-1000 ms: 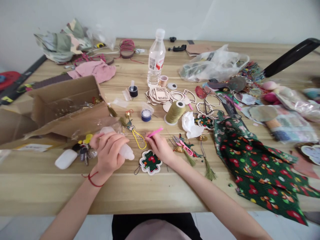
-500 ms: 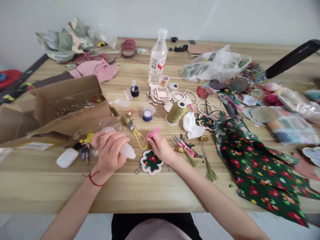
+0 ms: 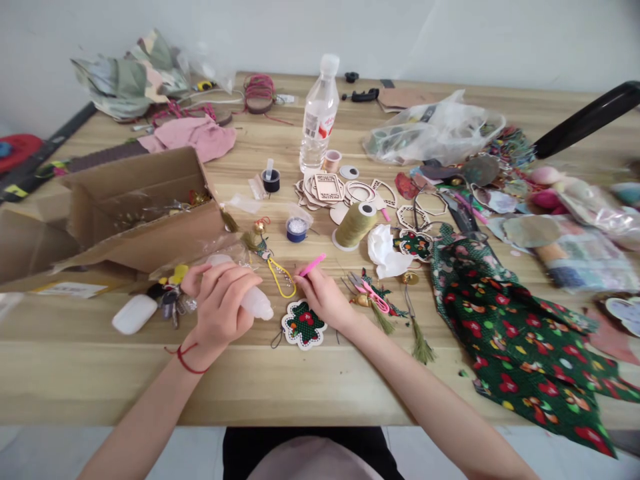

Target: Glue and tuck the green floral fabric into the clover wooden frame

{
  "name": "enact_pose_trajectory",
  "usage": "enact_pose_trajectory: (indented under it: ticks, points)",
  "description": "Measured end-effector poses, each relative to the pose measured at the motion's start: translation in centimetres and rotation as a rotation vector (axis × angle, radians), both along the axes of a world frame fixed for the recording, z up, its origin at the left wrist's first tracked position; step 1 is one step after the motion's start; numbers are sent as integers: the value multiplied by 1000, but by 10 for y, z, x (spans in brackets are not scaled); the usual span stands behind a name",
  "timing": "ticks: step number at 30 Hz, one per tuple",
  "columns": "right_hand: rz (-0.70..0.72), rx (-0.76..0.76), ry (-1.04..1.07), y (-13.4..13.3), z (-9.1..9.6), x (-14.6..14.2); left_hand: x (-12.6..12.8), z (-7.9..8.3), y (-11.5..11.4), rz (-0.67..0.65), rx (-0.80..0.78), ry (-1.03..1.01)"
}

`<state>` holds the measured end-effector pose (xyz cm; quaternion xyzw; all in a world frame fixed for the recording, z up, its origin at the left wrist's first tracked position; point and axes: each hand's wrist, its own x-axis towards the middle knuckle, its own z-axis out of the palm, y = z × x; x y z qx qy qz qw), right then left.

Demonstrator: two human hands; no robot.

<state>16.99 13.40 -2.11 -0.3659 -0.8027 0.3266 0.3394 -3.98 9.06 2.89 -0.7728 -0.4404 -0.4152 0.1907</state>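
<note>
My left hand (image 3: 223, 300) is wrapped round a translucent white squeeze bottle (image 3: 259, 304), its nozzle end pointing right and slightly down. In my right hand (image 3: 323, 293) is a slim pink pen-like tool (image 3: 313, 265), pinched between the fingers; its lower tip is hard to make out. Just below the hands, a flower-shaped pendant (image 3: 303, 325) with a white rim and green floral fabric lies flat on the table. A yellow cord loop (image 3: 282, 277) rests between the hands, and a small blue-based tub of beads (image 3: 297, 229) stands beyond it.
An open cardboard box (image 3: 135, 207) sits at the left. A water bottle (image 3: 319, 117), a thread spool (image 3: 356, 227) and wooden cutouts (image 3: 327, 189) stand or lie ahead. To the right are pink-handled scissors (image 3: 375, 297), crumpled tissue (image 3: 387, 252) and green floral fabric (image 3: 525, 347).
The view has shifted very slightly. Both hands keep their grips and stay in nearly the same places; the pink tool's upper end sits a touch further right.
</note>
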Motion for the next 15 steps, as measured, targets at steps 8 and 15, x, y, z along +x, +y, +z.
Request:
enact_pose_trajectory:
  ticks: [8, 15]
  points:
    - [4, -9, 1, -1, 1, 1, 0, 0, -1, 6, -1, 5]
    - [18, -5, -19, -1, -1, 1, 0, 0, 0, 0, 1, 6]
